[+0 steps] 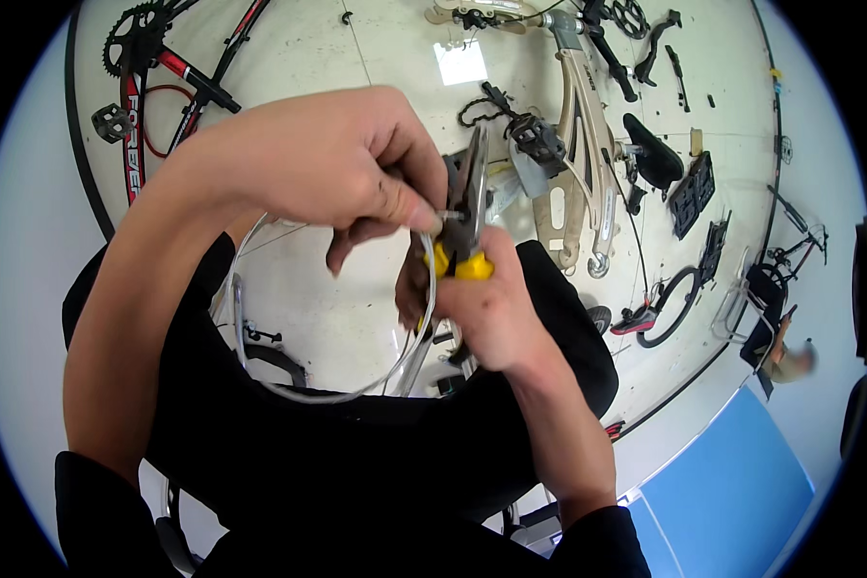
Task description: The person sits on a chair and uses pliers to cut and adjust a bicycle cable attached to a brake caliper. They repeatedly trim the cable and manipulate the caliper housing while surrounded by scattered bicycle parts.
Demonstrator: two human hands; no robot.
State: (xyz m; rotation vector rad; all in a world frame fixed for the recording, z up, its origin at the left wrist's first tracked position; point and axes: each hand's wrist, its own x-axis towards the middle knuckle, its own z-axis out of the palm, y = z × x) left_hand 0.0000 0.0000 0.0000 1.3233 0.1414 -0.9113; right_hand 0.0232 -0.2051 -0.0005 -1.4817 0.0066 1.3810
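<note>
Right hand: the right hand [496,308] is wrapped around the yellow, rubbery handles of a pair of pliers [467,217], its grip pressed together on them; the dull steel jaws taper upward and look closed.
Left hand: the left hand [328,159] comes in from above, its thumb and forefinger pinching a small metal end piece [445,216] right against the side of the pliers' jaws.
Cable: a thin, smooth grey cable [289,390] runs from that pinch down past the right hand's knuckles, then sweeps in a wide loop over the lap and back up on the left — it hangs slack, below both grips.
Lap: black cloth, matte, under the loop.
Floor: pale, scuffed floor [395,58] beyond the hands, with a red bicycle frame [169,67] far left, a cream frame [583,125] with black pedal and saddle to the right, and loose black parts scattered about — all well apart from the hands.
</note>
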